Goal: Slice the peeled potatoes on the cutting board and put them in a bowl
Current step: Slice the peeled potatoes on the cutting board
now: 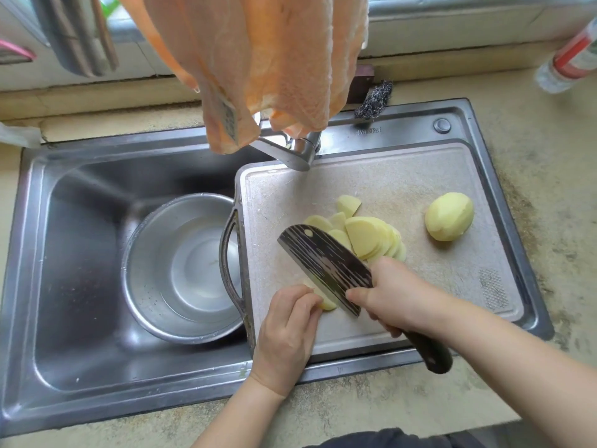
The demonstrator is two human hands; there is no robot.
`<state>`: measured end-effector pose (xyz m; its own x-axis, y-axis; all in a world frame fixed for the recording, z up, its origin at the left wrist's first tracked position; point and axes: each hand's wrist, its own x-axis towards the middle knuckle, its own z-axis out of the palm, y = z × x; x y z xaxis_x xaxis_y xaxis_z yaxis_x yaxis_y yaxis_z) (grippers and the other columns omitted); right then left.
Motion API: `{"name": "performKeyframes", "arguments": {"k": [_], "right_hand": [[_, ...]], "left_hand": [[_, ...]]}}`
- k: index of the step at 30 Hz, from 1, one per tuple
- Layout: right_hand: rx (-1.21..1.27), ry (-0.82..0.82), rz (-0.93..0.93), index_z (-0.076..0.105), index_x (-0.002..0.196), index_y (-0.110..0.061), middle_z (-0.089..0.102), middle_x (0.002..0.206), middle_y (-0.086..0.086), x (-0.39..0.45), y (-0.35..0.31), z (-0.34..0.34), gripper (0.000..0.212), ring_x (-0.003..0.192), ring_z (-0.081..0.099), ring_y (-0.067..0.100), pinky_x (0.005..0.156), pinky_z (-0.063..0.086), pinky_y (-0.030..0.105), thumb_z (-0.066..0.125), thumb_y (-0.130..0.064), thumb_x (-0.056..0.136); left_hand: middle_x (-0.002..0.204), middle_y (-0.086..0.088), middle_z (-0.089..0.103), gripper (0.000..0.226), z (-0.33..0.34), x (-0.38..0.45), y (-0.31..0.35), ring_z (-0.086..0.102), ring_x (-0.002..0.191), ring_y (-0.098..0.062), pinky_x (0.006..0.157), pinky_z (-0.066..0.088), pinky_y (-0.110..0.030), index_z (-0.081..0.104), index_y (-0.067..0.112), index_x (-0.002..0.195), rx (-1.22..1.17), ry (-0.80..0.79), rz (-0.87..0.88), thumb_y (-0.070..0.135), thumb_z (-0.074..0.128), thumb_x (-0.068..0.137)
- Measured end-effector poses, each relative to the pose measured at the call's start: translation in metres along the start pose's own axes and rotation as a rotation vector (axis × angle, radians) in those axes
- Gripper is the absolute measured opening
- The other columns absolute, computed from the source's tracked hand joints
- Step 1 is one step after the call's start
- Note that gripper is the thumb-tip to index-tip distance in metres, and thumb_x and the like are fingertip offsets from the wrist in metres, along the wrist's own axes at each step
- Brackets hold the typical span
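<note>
From the head camera I see a pale cutting board (403, 189) lying over the right side of a steel sink (80, 253). On it sits a fanned pile of potato slices (371, 236), thin, pale yellow and overlapping, near the middle of the board, with a chunkier cut piece (348, 205) just behind them. A whole peeled potato (449, 216), smooth and yellow, rests alone toward the board's right edge, well apart from the pile. My left hand (287, 331) has its fingers curled down onto a small potato piece (327, 305) at the board's near left, pinning it; most of that piece is hidden under the fingers and the blade. My right hand (397, 295) is wrapped around the dark handle of a knife (326, 263), fingers closed tight, thumb pressed along the side of the patterned blade. The blade is tilted and its edge meets the held piece right beside my left fingertips. A steel bowl (181, 270) with water in it stands in the sink basin, just left of the board, beside the board's dark handle. An orange cloth (258, 59) hangs over the tap (290, 153).
</note>
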<state>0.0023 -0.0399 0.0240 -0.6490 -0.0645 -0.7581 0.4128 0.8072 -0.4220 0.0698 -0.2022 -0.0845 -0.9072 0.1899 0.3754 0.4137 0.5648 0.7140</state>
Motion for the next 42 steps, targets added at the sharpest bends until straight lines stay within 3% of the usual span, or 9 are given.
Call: {"name": "performKeyframes", "arguments": {"k": [4, 9, 12, 19, 21, 26, 31, 34, 42], "right_hand": [[-0.385, 0.226, -0.155, 0.043, 0.066, -0.017, 0.042, 0.058, -0.001, -0.035, 0.001, 0.006, 0.022, 0.060, 0.045, 0.028, 0.050, 0.030, 0.031, 0.045, -0.027, 0.085], [-0.529, 0.213, -0.129, 0.033, 0.071, -0.021, 0.036, 0.062, 0.000, -0.069, 0.005, 0.022, 0.022, 0.076, 0.054, 0.028, 0.059, 0.030, 0.032, 0.037, -0.032, 0.090], [-0.522, 0.204, -0.085, 0.024, 0.066, -0.020, 0.033, 0.061, 0.001, -0.073, 0.010, 0.027, 0.029, 0.085, 0.058, 0.026, 0.061, 0.029, 0.032, 0.035, -0.033, 0.090], [-0.570, 0.187, -0.068, 0.020, 0.063, -0.021, 0.029, 0.058, 0.000, -0.069, 0.010, 0.033, 0.032, 0.075, 0.051, 0.027, 0.060, 0.028, 0.033, 0.037, -0.027, 0.090], [-0.594, 0.185, -0.081, 0.023, 0.066, -0.021, 0.029, 0.059, 0.000, -0.071, 0.010, 0.033, 0.028, 0.077, 0.054, 0.027, 0.060, 0.028, 0.033, 0.038, -0.026, 0.089], [-0.613, 0.151, -0.074, 0.028, 0.078, -0.022, 0.033, 0.064, 0.001, -0.074, 0.008, 0.033, 0.016, 0.087, 0.061, 0.024, 0.060, 0.029, 0.033, 0.036, -0.029, 0.089], [-0.606, 0.156, -0.058, 0.028, 0.078, -0.023, 0.037, 0.068, 0.000, -0.072, 0.009, 0.034, 0.016, 0.082, 0.058, 0.024, 0.061, 0.028, 0.032, 0.036, -0.030, 0.090], [-0.581, 0.168, -0.045, 0.027, 0.078, -0.022, 0.038, 0.068, 0.001, -0.072, 0.010, 0.036, 0.017, 0.088, 0.060, 0.024, 0.061, 0.029, 0.032, 0.035, -0.032, 0.090], [-0.543, 0.183, -0.018, 0.025, 0.073, -0.022, 0.029, 0.058, -0.001, -0.072, 0.015, 0.041, 0.023, 0.090, 0.061, 0.024, 0.061, 0.029, 0.031, 0.035, -0.034, 0.090]], "left_hand": [[0.105, -0.003, 0.051, 0.011, 0.002, -0.001, -0.002, 0.053, 0.094, -0.019, 0.090, 0.045, -0.023, 0.056, 0.010, 0.101, 0.026, 0.011, 0.007, 0.008, 0.059, 0.090], [0.105, -0.004, 0.051, 0.016, 0.005, -0.002, -0.003, 0.054, 0.091, -0.021, 0.084, 0.047, -0.028, 0.056, 0.009, 0.104, 0.042, 0.013, 0.005, 0.009, 0.061, 0.089], [0.105, -0.004, 0.051, 0.015, 0.004, -0.002, -0.003, 0.054, 0.090, -0.021, 0.082, 0.047, -0.030, 0.055, 0.009, 0.104, 0.042, 0.012, 0.003, 0.011, 0.061, 0.090], [0.101, -0.004, 0.050, 0.013, 0.003, -0.001, -0.002, 0.052, 0.087, -0.021, 0.078, 0.047, -0.031, 0.055, 0.009, 0.101, 0.046, -0.006, -0.001, 0.009, 0.060, 0.090], [0.098, -0.004, 0.048, 0.006, 0.003, -0.001, -0.002, 0.050, 0.084, -0.021, 0.075, 0.047, -0.030, 0.054, 0.008, 0.099, 0.049, -0.009, -0.003, 0.013, 0.054, 0.095], [0.093, -0.005, 0.047, 0.022, 0.002, 0.000, 0.000, 0.050, 0.078, -0.023, 0.069, 0.047, -0.035, 0.056, 0.005, 0.094, 0.055, -0.019, -0.025, 0.019, 0.040, 0.101], [0.093, -0.012, 0.056, 0.020, 0.002, 0.000, 0.001, 0.053, 0.082, -0.024, 0.072, 0.049, -0.035, 0.058, 0.003, 0.096, 0.046, -0.023, -0.034, 0.018, 0.047, 0.099], [0.101, -0.007, 0.051, 0.010, 0.001, 0.000, 0.001, 0.053, 0.087, -0.023, 0.077, 0.048, -0.032, 0.054, 0.006, 0.100, 0.045, -0.025, -0.024, 0.014, 0.051, 0.095], [0.104, -0.004, 0.049, 0.010, 0.001, 0.000, 0.000, 0.052, 0.087, -0.023, 0.078, 0.047, -0.032, 0.053, 0.009, 0.100, 0.059, -0.005, -0.004, 0.010, 0.056, 0.090]]}}
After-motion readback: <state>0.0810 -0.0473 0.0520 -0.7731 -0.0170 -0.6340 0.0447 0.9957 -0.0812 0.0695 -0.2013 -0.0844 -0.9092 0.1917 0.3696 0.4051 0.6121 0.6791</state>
